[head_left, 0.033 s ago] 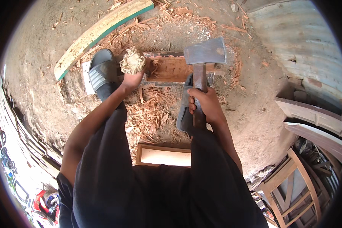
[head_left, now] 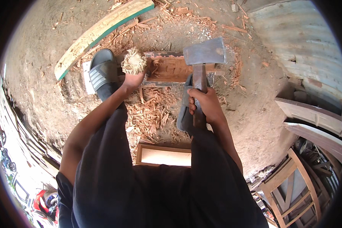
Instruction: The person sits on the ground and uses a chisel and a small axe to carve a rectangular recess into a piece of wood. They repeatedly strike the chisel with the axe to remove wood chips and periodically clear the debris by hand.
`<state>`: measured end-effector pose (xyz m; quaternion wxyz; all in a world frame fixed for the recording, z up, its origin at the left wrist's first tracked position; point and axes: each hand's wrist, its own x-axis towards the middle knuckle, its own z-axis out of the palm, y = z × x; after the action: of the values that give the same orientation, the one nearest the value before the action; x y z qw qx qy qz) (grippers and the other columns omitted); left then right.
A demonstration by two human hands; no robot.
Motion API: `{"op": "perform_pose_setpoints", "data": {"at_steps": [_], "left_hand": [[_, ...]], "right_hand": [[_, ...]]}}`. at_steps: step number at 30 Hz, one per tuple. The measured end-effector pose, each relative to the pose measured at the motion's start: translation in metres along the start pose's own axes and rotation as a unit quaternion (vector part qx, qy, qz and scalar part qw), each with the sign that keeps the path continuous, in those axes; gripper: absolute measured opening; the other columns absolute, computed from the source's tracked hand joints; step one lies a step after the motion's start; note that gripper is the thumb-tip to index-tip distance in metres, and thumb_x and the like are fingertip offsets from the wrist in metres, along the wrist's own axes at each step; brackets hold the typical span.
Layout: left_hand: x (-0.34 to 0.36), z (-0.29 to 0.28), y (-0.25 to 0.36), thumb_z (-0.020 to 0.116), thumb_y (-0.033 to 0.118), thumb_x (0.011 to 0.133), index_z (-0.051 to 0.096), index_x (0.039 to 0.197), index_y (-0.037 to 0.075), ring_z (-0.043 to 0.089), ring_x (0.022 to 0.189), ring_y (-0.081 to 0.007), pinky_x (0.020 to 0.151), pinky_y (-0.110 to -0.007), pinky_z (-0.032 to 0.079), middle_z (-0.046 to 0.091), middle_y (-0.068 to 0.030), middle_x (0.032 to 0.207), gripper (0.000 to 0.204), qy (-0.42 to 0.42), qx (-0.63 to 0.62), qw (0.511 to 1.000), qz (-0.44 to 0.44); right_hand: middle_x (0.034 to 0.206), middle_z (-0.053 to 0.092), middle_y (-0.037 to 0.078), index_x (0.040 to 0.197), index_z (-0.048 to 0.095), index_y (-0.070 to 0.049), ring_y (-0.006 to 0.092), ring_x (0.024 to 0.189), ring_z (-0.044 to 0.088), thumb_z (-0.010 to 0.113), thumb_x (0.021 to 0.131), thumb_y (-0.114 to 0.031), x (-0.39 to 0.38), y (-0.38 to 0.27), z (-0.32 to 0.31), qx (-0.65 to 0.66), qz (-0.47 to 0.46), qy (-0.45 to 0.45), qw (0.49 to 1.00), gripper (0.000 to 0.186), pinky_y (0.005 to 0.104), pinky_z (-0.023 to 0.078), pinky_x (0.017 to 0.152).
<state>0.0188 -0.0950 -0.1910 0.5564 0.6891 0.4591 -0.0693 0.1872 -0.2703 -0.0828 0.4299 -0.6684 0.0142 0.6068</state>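
Observation:
My left hand is closed around a chisel with a wooden handle, its pale top splayed and frayed; the blade is hidden below. It stands at the left part of a reddish timber with a row of cut marks along its face. My right hand grips the handle of an axe, fingers wrapped round it, the broad grey head over the timber's right part. My sandalled feet, left and right, are at the timber, one toward each end.
Wood chips litter the dirt floor. A curved-looking plank with a green edge lies at the far left. Below my legs is a framed wooden piece. Corrugated sheet metal, boards and a wooden frame stand at right.
The chisel's frayed top has shifted very slightly to the right with my left hand. My right hand and the axe are almost unmoved.

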Motion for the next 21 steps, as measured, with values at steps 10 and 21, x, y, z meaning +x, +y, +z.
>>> {"op": "perform_pose_setpoints", "data": {"at_steps": [10, 21], "left_hand": [[-0.001, 0.034, -0.008, 0.063, 0.026, 0.078, 0.052, 0.113, 0.003, 0.053, 0.104, -0.0246, 0.09, -0.034, 0.039, 0.056, -0.0132, 0.109, 0.043, 0.113, -0.194, 0.949, 0.223], [0.0, 0.018, 0.016, 0.071, 0.02, 0.074, 0.06, 0.104, 0.002, 0.062, 0.088, -0.0276, 0.08, -0.035, 0.047, 0.064, -0.015, 0.093, 0.037, 0.104, -0.214, 0.933, 0.27]], "right_hand": [[0.058, 0.049, 0.004, 0.078, 0.049, -0.001, 0.0114, 0.044, 0.048, 0.059, 0.085, -0.01, -0.024, -0.04, 0.014, -0.054, -0.152, 0.025, 0.987, 0.015, 0.0282, 0.041, 0.041], [0.064, 0.053, 0.003, 0.077, 0.053, -0.005, 0.0133, 0.058, 0.052, 0.057, 0.085, -0.026, -0.025, -0.044, 0.034, -0.312, -0.282, -0.041, 0.906, 0.023, 0.0278, 0.043, 0.054]]}}
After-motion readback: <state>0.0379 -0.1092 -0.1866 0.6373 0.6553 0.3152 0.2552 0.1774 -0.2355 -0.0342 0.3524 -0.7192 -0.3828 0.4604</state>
